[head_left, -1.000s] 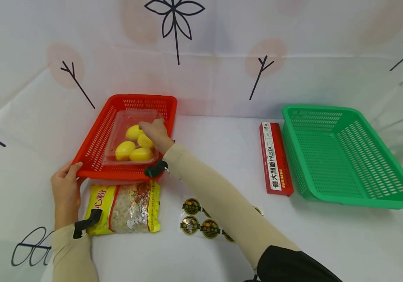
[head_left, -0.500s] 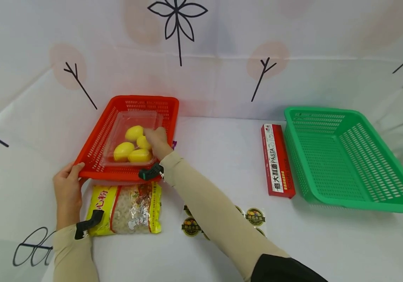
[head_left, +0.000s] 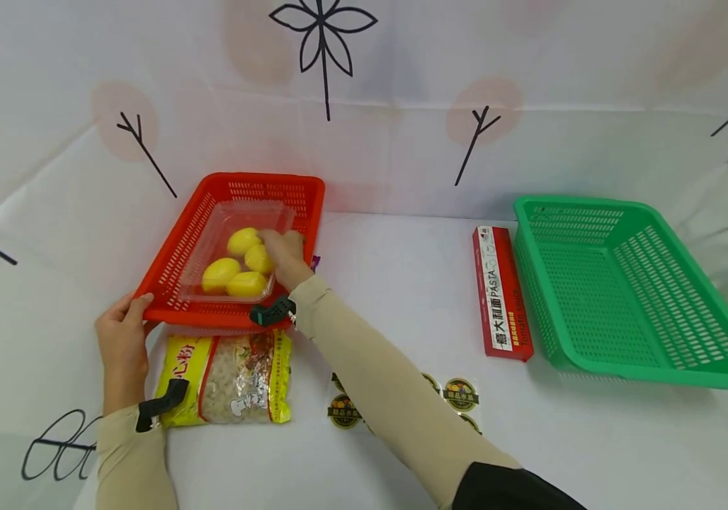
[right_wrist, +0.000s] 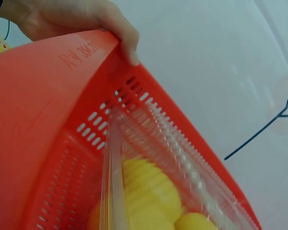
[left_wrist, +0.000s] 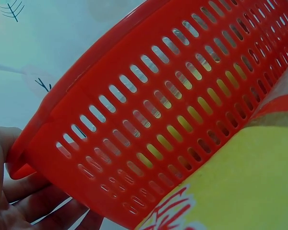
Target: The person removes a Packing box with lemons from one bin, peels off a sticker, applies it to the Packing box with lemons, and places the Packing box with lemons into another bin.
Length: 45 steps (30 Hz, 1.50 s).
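Note:
In the head view my left hand (head_left: 123, 347) grips the near left corner of a red plastic basket (head_left: 205, 316), thumb over the rim and fingers beneath. The left wrist view shows those fingers under the basket's slotted wall (left_wrist: 110, 132). Inside the basket sits a clear plastic box (head_left: 205, 248) with several lemons (head_left: 246, 285). My right hand (head_left: 286, 256) reaches over the basket's right side and holds the box's right edge, its fingertips mostly hidden. Seen from the right wrist, the box (right_wrist: 144, 124) stands tilted against the basket.
A yellow food packet (head_left: 236, 382) lies right in front of the red basket. Round stickers (head_left: 461, 394) lie partly under the right forearm. Farther right, a red pasta box (head_left: 503, 294) stands beside a green basket (head_left: 625, 290). A patterned cloth (head_left: 389, 156) hangs behind.
My right hand has moved down slightly along the box's right side. The lemons have shifted a little to the left. The left hand keeps its grip on the red basket.

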Each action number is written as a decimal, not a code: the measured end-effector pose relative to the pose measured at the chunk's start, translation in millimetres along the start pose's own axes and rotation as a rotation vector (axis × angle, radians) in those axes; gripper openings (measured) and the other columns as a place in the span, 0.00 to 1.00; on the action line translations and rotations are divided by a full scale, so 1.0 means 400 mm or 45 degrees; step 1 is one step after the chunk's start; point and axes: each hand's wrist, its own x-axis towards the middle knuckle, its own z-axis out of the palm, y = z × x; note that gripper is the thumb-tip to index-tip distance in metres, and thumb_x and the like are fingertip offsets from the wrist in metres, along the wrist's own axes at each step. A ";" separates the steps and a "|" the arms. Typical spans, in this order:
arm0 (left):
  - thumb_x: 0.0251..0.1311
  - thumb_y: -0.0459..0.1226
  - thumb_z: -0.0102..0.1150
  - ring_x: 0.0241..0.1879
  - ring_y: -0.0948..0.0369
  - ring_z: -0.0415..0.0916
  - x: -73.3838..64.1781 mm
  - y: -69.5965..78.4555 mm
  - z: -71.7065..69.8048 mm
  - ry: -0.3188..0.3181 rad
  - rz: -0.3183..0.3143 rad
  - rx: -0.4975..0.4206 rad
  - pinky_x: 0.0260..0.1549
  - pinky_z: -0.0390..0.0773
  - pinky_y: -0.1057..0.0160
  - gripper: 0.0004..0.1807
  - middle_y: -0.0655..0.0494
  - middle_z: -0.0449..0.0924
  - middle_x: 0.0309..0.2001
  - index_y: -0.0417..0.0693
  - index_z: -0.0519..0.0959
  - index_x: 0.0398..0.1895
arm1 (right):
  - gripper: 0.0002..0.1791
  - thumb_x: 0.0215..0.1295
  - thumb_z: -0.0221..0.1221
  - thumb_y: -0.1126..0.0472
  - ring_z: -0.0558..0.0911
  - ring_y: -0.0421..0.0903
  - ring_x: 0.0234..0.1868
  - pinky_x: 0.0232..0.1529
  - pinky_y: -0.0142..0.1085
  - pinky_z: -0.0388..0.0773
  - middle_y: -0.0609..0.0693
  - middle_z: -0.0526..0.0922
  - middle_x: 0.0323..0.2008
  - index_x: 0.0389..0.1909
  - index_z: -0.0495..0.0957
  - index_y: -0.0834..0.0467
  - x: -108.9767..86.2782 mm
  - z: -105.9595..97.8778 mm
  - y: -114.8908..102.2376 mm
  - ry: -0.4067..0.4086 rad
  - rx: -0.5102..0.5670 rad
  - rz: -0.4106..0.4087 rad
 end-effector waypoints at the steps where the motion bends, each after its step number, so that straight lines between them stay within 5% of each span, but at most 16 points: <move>1: 0.68 0.45 0.69 0.51 0.58 0.76 0.001 0.001 0.000 0.002 0.001 0.002 0.41 0.81 0.73 0.24 0.50 0.77 0.60 0.43 0.83 0.63 | 0.51 0.66 0.67 0.52 0.75 0.51 0.54 0.66 0.43 0.73 0.55 0.74 0.59 0.80 0.49 0.66 0.000 0.000 0.000 -0.003 0.006 -0.003; 7: 0.68 0.45 0.69 0.50 0.58 0.76 0.004 -0.001 -0.005 0.006 0.006 0.007 0.41 0.81 0.73 0.24 0.50 0.77 0.60 0.44 0.83 0.63 | 0.51 0.64 0.68 0.50 0.75 0.49 0.51 0.65 0.42 0.73 0.53 0.75 0.54 0.78 0.51 0.67 0.000 0.003 0.002 -0.008 0.012 0.001; 17: 0.68 0.45 0.69 0.50 0.59 0.77 0.002 -0.002 0.001 0.016 -0.001 0.012 0.40 0.81 0.73 0.22 0.50 0.78 0.59 0.45 0.84 0.61 | 0.59 0.62 0.69 0.47 0.75 0.50 0.60 0.70 0.46 0.68 0.56 0.69 0.71 0.83 0.44 0.63 -0.007 -0.001 0.004 -0.020 -0.057 -0.058; 26: 0.69 0.45 0.69 0.49 0.59 0.78 0.003 0.002 -0.001 0.019 0.007 0.057 0.41 0.80 0.74 0.23 0.51 0.78 0.59 0.45 0.84 0.62 | 0.30 0.62 0.70 0.48 0.76 0.47 0.45 0.53 0.40 0.81 0.49 0.74 0.44 0.58 0.68 0.57 -0.018 -0.006 -0.003 -0.044 -0.141 -0.133; 37: 0.69 0.34 0.66 0.47 0.57 0.78 -0.004 -0.007 -0.005 0.014 0.270 0.071 0.38 0.81 0.75 0.19 0.51 0.83 0.55 0.48 0.85 0.62 | 0.20 0.61 0.70 0.49 0.78 0.46 0.39 0.43 0.38 0.84 0.48 0.77 0.39 0.43 0.73 0.56 -0.032 -0.018 -0.039 -0.098 -0.078 -0.183; 45: 0.69 0.35 0.66 0.51 0.57 0.76 -0.001 -0.015 0.000 0.002 0.272 0.088 0.40 0.80 0.76 0.17 0.50 0.81 0.60 0.47 0.86 0.60 | 0.17 0.66 0.68 0.49 0.81 0.46 0.38 0.39 0.44 0.87 0.48 0.78 0.39 0.38 0.77 0.58 -0.053 -0.059 -0.072 -0.139 -0.063 -0.201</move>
